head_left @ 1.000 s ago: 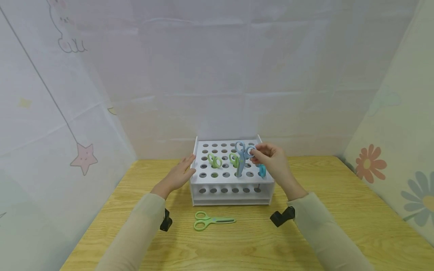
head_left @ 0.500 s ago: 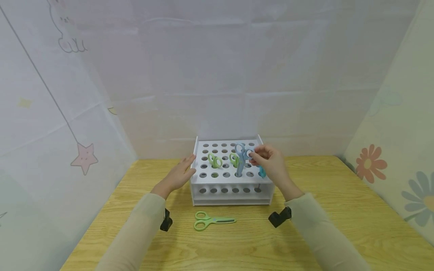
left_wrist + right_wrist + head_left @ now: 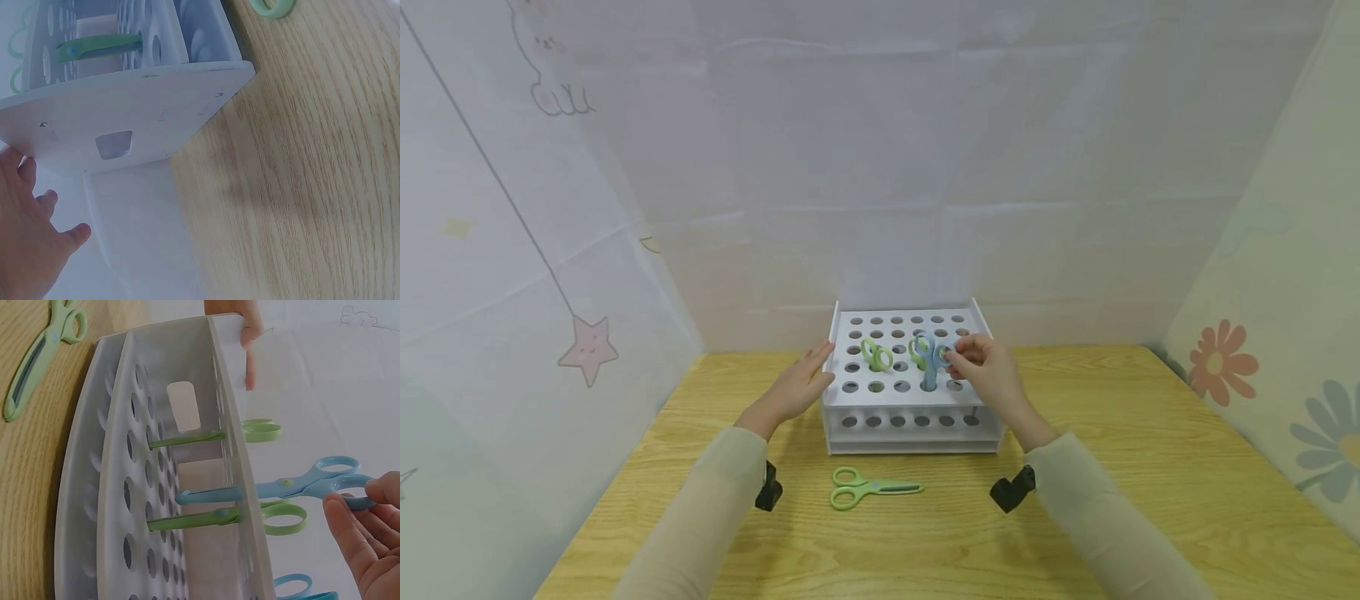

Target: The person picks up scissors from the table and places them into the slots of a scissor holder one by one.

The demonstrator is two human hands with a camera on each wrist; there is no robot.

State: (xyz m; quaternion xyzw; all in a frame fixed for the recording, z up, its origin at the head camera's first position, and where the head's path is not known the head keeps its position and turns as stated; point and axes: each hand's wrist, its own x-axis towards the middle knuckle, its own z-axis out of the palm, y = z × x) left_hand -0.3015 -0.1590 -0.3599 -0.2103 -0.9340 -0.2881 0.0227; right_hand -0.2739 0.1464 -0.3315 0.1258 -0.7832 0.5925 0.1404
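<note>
My right hand pinches one handle loop of the light blue scissors, which stand handles-up in a front-row hole of the white rack. In the right wrist view their blades pass through the top panel, with the tip right at the lower holed panel. My left hand rests with extended fingers at the rack's left side edge. Two green scissors stand in other holes, the right pair partly behind the blue handles. Teal scissors also stand in the rack, hidden by my right hand in the head view.
Another pair of green scissors lies flat on the wooden table in front of the rack, handles to the left. Patterned cloth walls enclose the table's back and sides, close behind the rack.
My right hand has moved down and slightly left, and the blue scissors have sunk deeper into their hole. My left hand has stayed at the rack's side.
</note>
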